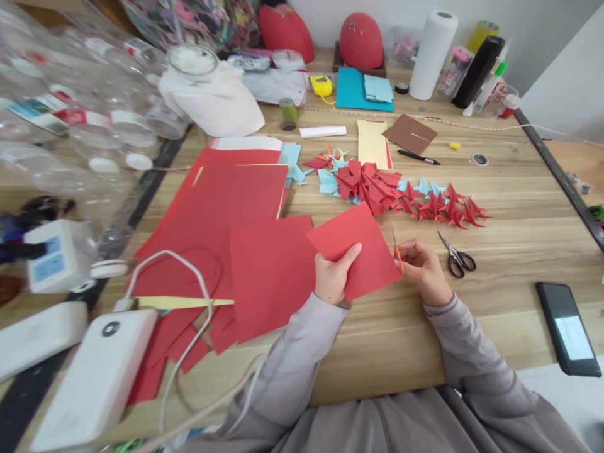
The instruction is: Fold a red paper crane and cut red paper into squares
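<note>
My left hand [334, 277] is closed on a red paper sheet [365, 251], its thumb lying on top. At the sheet's right edge, my right hand [425, 269] grips an orange-handled tool [399, 259] with a thin metal blade pointing up, probably scissors or a knife. Left of the held sheet lies another red sheet [271, 277], beside a larger stack of red paper [236, 195]. Beyond my hands sits a pile of folded red paper pieces [365, 185], with red folded cranes [453, 204] to its right.
Black-handled scissors [457, 261] lie right of my right hand, and a phone [569, 330] farther right. White power banks [97, 377] with a cable are at the left. Plastic bottles [89, 126] crowd the left side. A black pen [419, 157] lies beyond the cranes.
</note>
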Demonstrator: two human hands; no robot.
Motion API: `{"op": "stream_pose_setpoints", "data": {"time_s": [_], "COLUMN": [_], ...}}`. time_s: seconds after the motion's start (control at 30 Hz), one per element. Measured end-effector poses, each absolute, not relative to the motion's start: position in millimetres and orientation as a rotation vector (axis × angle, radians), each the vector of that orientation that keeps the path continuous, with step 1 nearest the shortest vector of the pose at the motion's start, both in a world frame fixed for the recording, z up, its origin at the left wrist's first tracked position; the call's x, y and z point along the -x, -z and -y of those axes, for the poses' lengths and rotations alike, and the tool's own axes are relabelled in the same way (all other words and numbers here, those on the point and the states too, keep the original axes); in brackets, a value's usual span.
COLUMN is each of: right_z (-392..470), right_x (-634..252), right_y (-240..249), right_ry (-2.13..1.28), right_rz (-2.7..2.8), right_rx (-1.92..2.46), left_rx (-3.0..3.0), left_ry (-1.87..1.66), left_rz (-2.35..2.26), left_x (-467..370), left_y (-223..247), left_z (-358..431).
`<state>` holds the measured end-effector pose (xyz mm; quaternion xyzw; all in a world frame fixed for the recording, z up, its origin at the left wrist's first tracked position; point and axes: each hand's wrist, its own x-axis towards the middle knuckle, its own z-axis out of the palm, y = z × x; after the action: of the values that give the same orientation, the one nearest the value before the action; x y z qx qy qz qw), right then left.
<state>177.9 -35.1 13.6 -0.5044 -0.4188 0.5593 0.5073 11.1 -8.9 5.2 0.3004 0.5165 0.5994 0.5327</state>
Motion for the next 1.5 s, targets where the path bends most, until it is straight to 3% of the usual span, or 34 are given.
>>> {"op": "stream_pose_setpoints", "data": {"time_s": [0.47,1.5], "right_z": [35.2,33.8], "right_x": [-184.1,-179.1], "right_y": [-23.5,-17.9], "right_ry": [-1.604,-1.565], "right_rz": [1.072,1.004], "right_rx": [1.184,1.189], "left_rx": [-0.797,-0.653], "left_ry": [-1.592,-1.508], "left_rz": [-1.313,-1.25], "left_x": [-1.1,-3.4], "left_y": [-2.2,-10.7], "left_z": [-0.1,0.6]}}
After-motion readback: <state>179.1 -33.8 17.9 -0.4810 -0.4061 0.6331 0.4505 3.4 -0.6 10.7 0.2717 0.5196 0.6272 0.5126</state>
